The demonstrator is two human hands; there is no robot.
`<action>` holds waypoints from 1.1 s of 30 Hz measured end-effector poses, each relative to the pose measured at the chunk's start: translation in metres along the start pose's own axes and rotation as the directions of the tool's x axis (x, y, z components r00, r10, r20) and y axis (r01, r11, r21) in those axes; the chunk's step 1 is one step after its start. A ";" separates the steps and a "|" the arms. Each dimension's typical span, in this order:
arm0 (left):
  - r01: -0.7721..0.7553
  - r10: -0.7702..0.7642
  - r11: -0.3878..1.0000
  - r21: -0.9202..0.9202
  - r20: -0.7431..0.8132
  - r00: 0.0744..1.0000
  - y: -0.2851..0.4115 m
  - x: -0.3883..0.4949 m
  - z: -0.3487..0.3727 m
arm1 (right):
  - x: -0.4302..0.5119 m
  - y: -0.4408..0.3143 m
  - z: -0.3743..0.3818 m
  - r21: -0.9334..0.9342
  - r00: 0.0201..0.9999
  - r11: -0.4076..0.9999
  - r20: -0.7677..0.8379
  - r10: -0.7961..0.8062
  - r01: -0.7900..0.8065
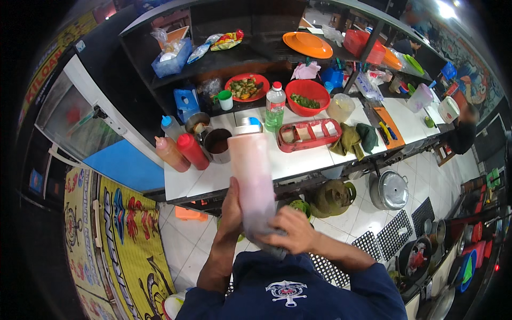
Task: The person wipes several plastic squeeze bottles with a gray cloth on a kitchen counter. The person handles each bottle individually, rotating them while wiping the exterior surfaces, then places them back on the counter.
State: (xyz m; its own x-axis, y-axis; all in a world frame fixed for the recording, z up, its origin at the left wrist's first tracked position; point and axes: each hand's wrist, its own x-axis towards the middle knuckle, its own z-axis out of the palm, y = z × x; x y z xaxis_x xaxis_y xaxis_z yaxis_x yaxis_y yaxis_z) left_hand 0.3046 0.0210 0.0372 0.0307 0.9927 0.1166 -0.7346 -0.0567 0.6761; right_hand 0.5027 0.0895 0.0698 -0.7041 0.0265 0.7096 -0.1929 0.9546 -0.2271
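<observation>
A large pale plastic bottle (253, 172), pinkish to purple with a white top, is held up close before me. My left hand (232, 208) grips its side. My right hand (294, 230) is at its lower end on a blurred dark part, perhaps a cloth; motion blur hides the exact contact. Behind the bottle, on the white-tiled counter (296, 160), stand a red squeeze bottle (193, 151), an orange-pink squeeze bottle (172, 154), a metal pot (218, 146) with dark contents and a bottle of green liquid (275, 108).
On the counter are a red divided tray (310, 135), a red bowl of chopped greens (307, 98), cloths (352, 140), and knives on an orange board (388, 128). Gas cylinders (334, 198) and a lidded pot (389, 190) stand low beyond its edge. A person (464, 130) is at the far right.
</observation>
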 end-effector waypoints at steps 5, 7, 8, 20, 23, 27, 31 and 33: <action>0.047 0.018 0.958 0.283 -0.224 0.974 -0.026 -0.008 0.025 | 0.039 0.032 -0.027 -0.143 0.950 0.972 -0.280 0.139 -0.184; 0.054 0.018 0.944 0.325 -0.216 0.976 -0.032 -0.010 0.023 | 0.051 0.032 -0.025 -0.073 0.897 0.961 -0.383 0.220 -0.267; 0.011 0.075 0.932 0.363 -0.222 0.972 -0.032 -0.011 0.025 | 0.054 0.031 -0.022 -0.032 0.865 0.953 -0.429 0.260 -0.303; -0.013 0.128 0.943 0.332 -0.328 0.936 -0.026 -0.011 0.033 | 0.024 0.031 -0.012 -0.161 0.978 0.984 -0.203 0.039 -0.073; -0.065 0.224 0.882 0.467 -0.295 0.929 -0.037 -0.009 0.040 | 0.037 0.036 -0.017 -0.110 0.927 0.964 -0.320 0.197 -0.243; -0.056 0.190 0.944 0.325 -0.395 0.899 -0.025 -0.005 0.039 | 0.015 0.002 -0.013 -0.145 0.995 0.985 -0.048 0.092 -0.098; -0.105 0.260 0.902 0.419 -0.333 0.906 -0.014 -0.007 0.038 | -0.003 -0.014 -0.009 -0.027 0.984 0.997 0.167 -0.061 0.067; -0.143 0.326 0.840 0.524 -0.277 0.904 -0.021 -0.008 0.041 | 0.010 0.003 -0.021 -0.138 0.992 0.985 0.089 -0.095 0.106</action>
State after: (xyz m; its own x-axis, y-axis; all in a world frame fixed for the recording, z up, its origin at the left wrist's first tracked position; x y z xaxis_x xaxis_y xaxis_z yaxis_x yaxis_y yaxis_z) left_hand 0.3474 0.0100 0.0523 -0.3998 0.9081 0.1244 -0.2663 -0.2450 0.9323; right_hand 0.5098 0.0990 0.0904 -0.7406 -0.0903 0.6658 -0.1706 0.9837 -0.0564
